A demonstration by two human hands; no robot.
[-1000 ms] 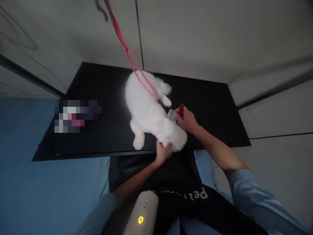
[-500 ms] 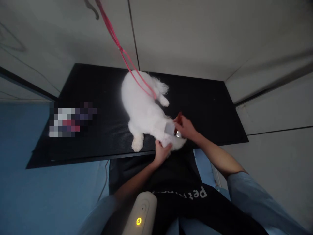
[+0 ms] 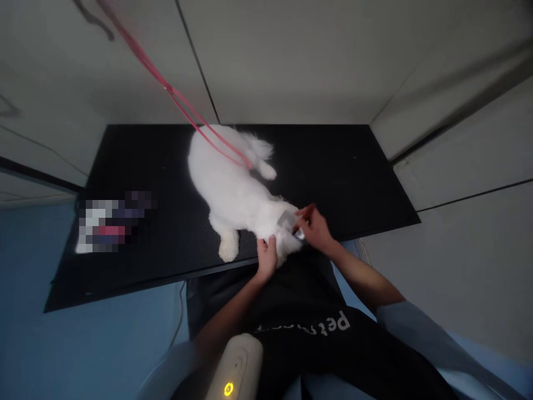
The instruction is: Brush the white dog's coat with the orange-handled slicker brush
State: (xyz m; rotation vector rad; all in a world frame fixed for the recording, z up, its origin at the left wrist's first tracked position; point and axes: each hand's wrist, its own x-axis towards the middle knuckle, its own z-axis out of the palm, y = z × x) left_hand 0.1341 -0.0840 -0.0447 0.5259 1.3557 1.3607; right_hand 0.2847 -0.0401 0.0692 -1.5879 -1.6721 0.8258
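Note:
A white fluffy dog (image 3: 225, 172) is on the black grooming table, its near end at the table's front edge between my hands. My left hand (image 3: 267, 256) is closed on the fur there, fingers and thumb gripping from the near side. My right hand (image 3: 315, 229) is closed around a slicker brush (image 3: 286, 220) with a reddish-brown handle and a flat pale head. The brush head lies against the white fur. Part of the brush and the fur beneath it are hidden by my fingers. A pink loop leash (image 3: 187, 108) runs down to the dog's body.
The black table (image 3: 333, 166) stands against grey wall panels (image 3: 291, 61). A blurred-out pile (image 3: 110, 225) lies at its left end. A dark hook (image 3: 94, 19) is up left. A white device with a yellow light (image 3: 235, 366) hangs before my black apron (image 3: 300, 300).
My left hand has shifted its grip on the fur, with fingers now on top. The brush head sits lower and tilts differently against the fur. The whole view has turned slightly.

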